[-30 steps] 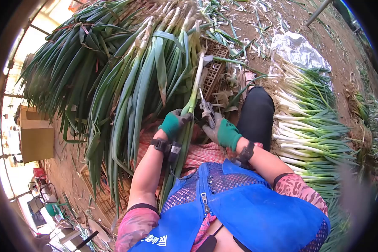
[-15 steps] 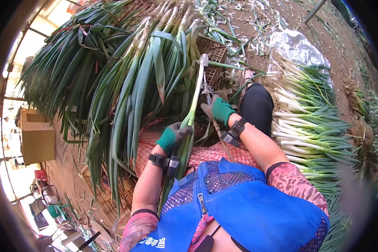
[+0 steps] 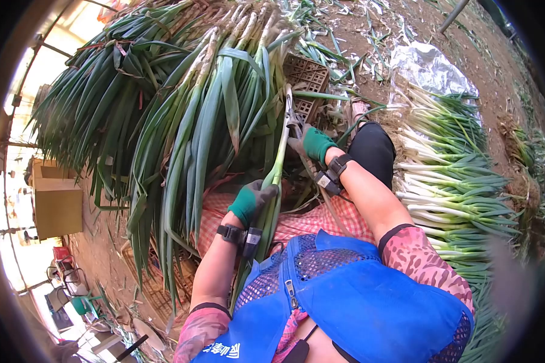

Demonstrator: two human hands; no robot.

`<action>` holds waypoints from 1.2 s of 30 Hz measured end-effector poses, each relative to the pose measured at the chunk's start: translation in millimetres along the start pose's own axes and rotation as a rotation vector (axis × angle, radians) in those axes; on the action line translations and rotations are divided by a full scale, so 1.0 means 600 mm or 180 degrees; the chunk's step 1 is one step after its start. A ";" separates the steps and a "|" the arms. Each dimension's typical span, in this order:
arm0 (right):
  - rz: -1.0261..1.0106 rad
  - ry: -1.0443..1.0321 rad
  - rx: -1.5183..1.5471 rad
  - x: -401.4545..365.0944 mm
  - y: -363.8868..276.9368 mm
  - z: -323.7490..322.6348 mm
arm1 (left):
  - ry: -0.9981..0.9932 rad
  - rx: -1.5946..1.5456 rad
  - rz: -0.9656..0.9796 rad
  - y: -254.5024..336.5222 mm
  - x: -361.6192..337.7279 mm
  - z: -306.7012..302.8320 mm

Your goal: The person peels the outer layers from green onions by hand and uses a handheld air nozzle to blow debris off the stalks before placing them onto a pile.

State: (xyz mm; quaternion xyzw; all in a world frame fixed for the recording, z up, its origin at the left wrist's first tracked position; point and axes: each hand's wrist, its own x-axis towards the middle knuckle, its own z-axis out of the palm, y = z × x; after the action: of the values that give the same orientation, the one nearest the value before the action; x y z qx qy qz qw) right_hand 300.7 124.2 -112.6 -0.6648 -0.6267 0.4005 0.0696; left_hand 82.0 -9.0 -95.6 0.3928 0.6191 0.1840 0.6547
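My left hand (image 3: 252, 202), in a green and grey glove, is wrapped round a long green onion (image 3: 280, 158). The onion's white end points up and away from me, and its leaves run down past my wrist. My right hand (image 3: 313, 144), gloved alike, is closed near the onion's upper part on what looks like a metal tool (image 3: 295, 118), partly hidden by the fingers. Left of my hands lies a big heap of untrimmed green onions (image 3: 194, 133). Pale onions with white stems (image 3: 433, 199) lie in a long row at my right.
A brown plastic crate (image 3: 306, 78) stands beyond my hands, another (image 3: 163, 290) at lower left. Silvery sheeting (image 3: 433, 69) lies at the upper right. Leaf scraps litter the soil. A tan box (image 3: 57, 206) stands at the far left. Checked cloth (image 3: 351, 218) covers my lap.
My right hand has moved slightly up and left, with the tool now against the onion's stem. The whitish piece at the onion's top end no longer shows there.
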 end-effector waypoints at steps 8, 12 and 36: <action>0.0099 -0.0048 0.0038 -0.009 0.017 0.031 | 0.1173 0.2510 0.1078 0.136 -0.020 -0.035; 0.0006 -0.0013 0.0205 -0.019 0.020 0.046 | 0.3281 0.3724 0.2391 0.246 0.046 -0.102; 0.0259 0.0070 0.0236 -0.007 0.042 0.051 | 0.2849 0.4197 0.0672 0.221 0.075 -0.277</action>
State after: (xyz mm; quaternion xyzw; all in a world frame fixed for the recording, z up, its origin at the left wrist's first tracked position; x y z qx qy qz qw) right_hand 301.8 102.5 -146.2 -0.6911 -0.5831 0.4186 0.0848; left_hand -36.7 154.3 -14.6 0.6440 0.7636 -0.0185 -0.0431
